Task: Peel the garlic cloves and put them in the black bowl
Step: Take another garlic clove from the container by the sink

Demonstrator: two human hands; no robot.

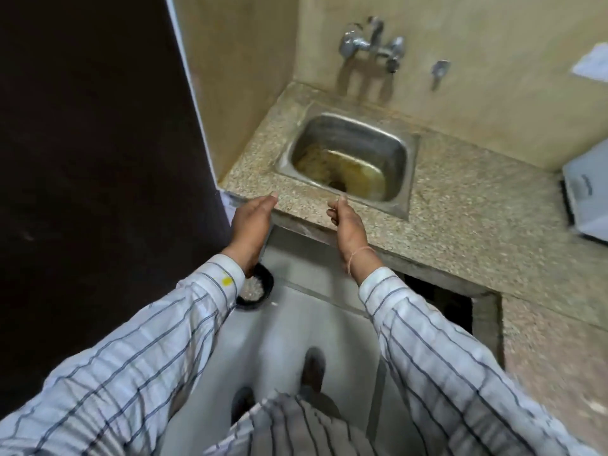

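Left hand [251, 222] is held flat, fingers straight; right hand [345, 222] is curled, nothing seen pinched. The black bowl [269, 283], with pale contents, is seen on the floor below. Peeling is judged paused. A reach down to the bowl is called for next.

- Speckled granite counter [460, 209], steel sink [345, 133] sunk near its left end, brown-stained at the bottom.
- Chrome mixer tap [375, 44] on the beige wall [493, 60] behind.
- Dark door [98, 126] at left; grey floor [296, 324] below.
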